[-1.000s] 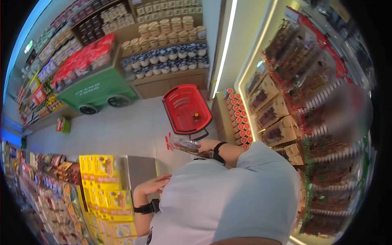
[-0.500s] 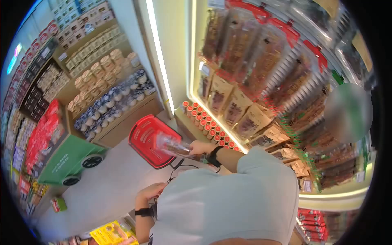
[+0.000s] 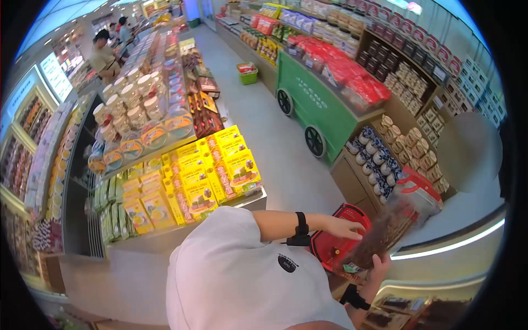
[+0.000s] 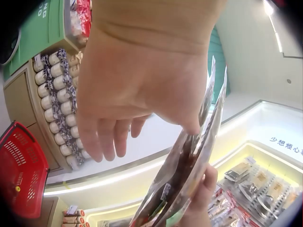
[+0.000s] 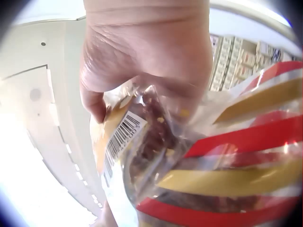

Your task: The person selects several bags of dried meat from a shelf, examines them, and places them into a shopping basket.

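Note:
My right hand (image 3: 377, 270) grips a clear plastic snack bag (image 3: 379, 234) of dark brown pieces near its lower end. Red and gold stripes and a barcode label (image 5: 124, 137) show on the packaging in the right wrist view, with the thumb on one side and fingers curled over the other. Two layers of packaging stand side by side in the left wrist view. My left hand (image 4: 142, 90) is beside them, fingers loosely extended and holding nothing, its thumb right at the bag's edge. A red shopping basket (image 3: 324, 245) shows below the hands.
Yellow boxes (image 3: 192, 187) are stacked on a display stand to the left. A green cart display (image 3: 308, 104) with wheels stands across the aisle. White-and-blue jars (image 3: 377, 159) line a low shelf. Packaged goods (image 4: 258, 182) hang in a lit wall case.
The head view has swung left, down the aisle. My left hand has moved from beside my torso to the bag. The right hand still holds the bag, now raised and more upright.

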A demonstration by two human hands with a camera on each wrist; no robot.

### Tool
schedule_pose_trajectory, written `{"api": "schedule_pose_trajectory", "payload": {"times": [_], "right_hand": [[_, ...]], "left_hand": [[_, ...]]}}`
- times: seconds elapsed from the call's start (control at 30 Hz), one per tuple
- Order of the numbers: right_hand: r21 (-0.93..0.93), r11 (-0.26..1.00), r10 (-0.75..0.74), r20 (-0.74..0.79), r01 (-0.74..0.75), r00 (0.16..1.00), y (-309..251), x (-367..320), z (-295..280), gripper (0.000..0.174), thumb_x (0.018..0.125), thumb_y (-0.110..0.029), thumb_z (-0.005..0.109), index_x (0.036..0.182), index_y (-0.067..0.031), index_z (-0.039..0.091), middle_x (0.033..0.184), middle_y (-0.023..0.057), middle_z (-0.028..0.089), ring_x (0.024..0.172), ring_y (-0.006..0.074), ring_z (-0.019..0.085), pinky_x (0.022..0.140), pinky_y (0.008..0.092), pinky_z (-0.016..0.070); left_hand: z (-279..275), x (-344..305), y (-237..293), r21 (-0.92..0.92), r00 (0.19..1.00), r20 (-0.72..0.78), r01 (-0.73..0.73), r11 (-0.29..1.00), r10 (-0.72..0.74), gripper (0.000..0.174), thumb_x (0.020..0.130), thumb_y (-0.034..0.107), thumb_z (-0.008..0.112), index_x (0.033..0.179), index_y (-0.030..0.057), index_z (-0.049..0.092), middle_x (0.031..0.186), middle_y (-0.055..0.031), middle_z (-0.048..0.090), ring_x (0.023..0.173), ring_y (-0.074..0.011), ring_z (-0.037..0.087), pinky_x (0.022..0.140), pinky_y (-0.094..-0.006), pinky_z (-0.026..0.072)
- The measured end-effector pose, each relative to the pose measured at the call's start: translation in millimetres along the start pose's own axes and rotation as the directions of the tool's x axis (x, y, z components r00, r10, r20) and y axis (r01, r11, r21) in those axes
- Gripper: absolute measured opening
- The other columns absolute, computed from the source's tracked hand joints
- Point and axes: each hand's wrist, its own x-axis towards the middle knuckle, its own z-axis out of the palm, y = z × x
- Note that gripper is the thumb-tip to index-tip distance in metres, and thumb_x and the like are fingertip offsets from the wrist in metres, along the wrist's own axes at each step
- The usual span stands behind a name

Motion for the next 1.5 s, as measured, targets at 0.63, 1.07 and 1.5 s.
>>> {"api": "schedule_pose_trajectory", "payload": {"times": [0.63,1.07,1.5], "right_hand": [[-0.045,0.964,-0.234,0.334,0.263,0.913,4,99,284,0.047,0.093,-0.032,0.042,0.130,-0.0027,0.041,0.128,0.0136,0.046,0.115,0.0259,0.048,0.098,0.0392,0.0386],[0.132,0.773,0.363,0.712,-0.621,0.602,-38,93,315,0.059,0.095,-0.042,0.032,0.140,-0.0034,0.028,0.140,0.0161,0.034,0.127,0.0303,0.036,0.105,0.0458,0.0293],[0.349,0.918,0.143,0.145,-0.186,0.979,-15,88,160,0.044,0.088,-0.006,0.052,0.129,-0.0029,0.039,0.119,0.0125,0.052,0.105,0.0243,0.053,0.088,0.0381,0.0449]], "left_hand": [[-12,-178,33,-0.631,0.562,-0.767,-0.569,0.528,-0.311,0.074,0.085,0.053,0.053,0.137,0.0069,0.029,0.127,-0.0173,0.048,0.116,-0.0316,0.048,0.092,-0.0418,0.0436],[-22,-220,23,-0.186,-0.008,-0.982,-0.057,0.981,-0.187,0.087,0.070,0.045,0.073,0.130,-0.0010,0.031,0.118,-0.0205,0.053,0.108,-0.0321,0.054,0.090,-0.0351,0.0427],[-44,-96,36,-0.047,0.599,-0.800,-0.003,0.999,-0.036,0.059,0.070,0.024,0.077,0.108,0.0018,0.038,0.095,-0.0183,0.059,0.090,-0.0284,0.059,0.078,-0.0381,0.0455]]}}
